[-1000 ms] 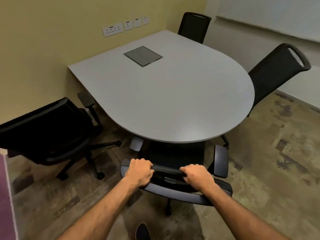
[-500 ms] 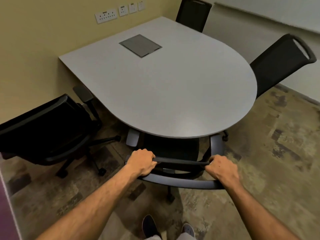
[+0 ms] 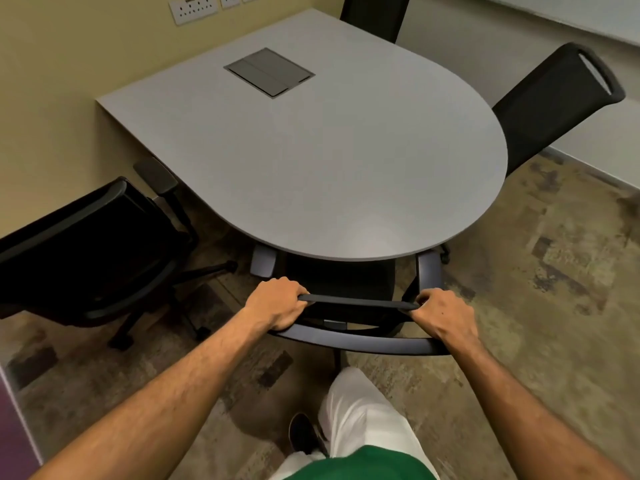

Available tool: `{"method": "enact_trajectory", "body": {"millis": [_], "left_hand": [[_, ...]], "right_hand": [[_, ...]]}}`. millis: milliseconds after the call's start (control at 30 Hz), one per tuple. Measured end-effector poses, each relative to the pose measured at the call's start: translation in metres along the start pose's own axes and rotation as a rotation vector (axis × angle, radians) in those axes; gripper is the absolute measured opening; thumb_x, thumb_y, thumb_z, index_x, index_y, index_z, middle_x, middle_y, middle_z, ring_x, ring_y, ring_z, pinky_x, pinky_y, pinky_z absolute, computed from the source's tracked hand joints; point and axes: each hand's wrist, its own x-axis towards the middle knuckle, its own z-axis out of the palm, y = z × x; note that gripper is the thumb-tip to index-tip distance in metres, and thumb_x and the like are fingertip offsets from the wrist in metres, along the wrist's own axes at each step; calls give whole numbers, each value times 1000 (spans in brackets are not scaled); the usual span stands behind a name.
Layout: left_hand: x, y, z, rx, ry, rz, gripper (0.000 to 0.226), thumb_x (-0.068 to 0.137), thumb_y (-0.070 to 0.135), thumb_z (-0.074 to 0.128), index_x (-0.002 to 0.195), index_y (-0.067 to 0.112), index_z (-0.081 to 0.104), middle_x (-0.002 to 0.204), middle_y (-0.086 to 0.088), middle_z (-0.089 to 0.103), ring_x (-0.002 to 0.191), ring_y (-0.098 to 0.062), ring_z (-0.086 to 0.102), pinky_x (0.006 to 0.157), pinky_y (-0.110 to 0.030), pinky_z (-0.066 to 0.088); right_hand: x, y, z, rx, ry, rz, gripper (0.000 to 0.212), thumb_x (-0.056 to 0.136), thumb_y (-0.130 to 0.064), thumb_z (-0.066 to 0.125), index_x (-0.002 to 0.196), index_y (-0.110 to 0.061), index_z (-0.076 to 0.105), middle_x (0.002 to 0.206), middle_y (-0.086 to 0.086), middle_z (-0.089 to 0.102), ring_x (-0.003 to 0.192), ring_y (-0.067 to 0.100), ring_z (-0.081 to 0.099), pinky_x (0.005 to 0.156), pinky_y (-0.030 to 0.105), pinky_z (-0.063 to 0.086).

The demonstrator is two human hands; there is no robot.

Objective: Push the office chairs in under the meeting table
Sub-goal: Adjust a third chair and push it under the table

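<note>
Both my left hand [image 3: 277, 303] and right hand [image 3: 445, 315] are gripping the top bar of the near chair [image 3: 353, 303], fingers curled tight around its ends. Its seat is sitting under the table's [image 3: 346, 161] rounded end, armrests poking out, while another chair [image 3: 90, 247] is standing clear at left and two more are waiting at the far side.

A small office meeting room. Grey bench [image 3: 346, 161] with a flush cable hatch [image 3: 269, 72], black swivel chairs [image 3: 550, 105] (four of them), wall sockets [image 3: 194, 8].
</note>
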Motion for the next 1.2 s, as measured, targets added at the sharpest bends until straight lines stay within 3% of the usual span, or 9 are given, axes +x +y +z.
{"method": "enact_trajectory", "body": {"millis": [133, 433, 633, 800, 1067, 1200], "left_hand": [[7, -6, -2, 80, -5, 27, 33, 100, 41, 44, 116, 29, 70, 98, -4, 70, 89, -29, 66, 79, -42, 51], [17, -20, -5, 168, 35, 30, 36, 104, 39, 42, 132, 26, 59, 117, -8, 65, 105, -31, 63, 85, -43, 47], [49, -43, -27, 153, 53, 8, 28, 104, 37, 43, 119, 25, 64, 104, -5, 65, 94, -29, 63, 74, -41, 46], [88, -56, -46, 109, 98, 25, 34, 104, 38, 43, 130, 25, 62, 119, -5, 67, 106, -30, 62, 85, -41, 47], [134, -76, -62, -33, 86, 54, 26, 101, 33, 45, 104, 24, 69, 100, -1, 71, 91, -25, 64, 81, -41, 51], [140, -79, -63, -73, 91, 37, 25, 95, 33, 45, 93, 27, 69, 89, 2, 70, 81, -22, 63, 77, -42, 54]], "right_hand": [[1, -4, 4, -30, -22, -3, 21, 75, -47, 60, 87, -34, 71, 72, -8, 63, 70, 19, 60, 66, 32, 51], [10, -14, 17, -11, -10, 50, 27, 80, -46, 54, 92, -28, 71, 89, 2, 69, 84, 27, 65, 73, 36, 50], [45, -39, 9, 14, 11, -1, 26, 85, -42, 53, 84, -21, 69, 89, 5, 68, 83, 31, 63, 70, 38, 46], [88, -51, -6, 35, 42, -2, 26, 86, -41, 53, 84, -21, 70, 90, 4, 70, 83, 30, 63, 71, 39, 44], [141, -66, -15, 35, 69, 15, 34, 76, -50, 56, 64, -19, 62, 64, -3, 61, 61, 22, 56, 59, 33, 42], [149, -69, -18, 12, 64, -19, 41, 75, -61, 57, 65, -22, 62, 64, -6, 61, 62, 20, 58, 63, 34, 50]]}}
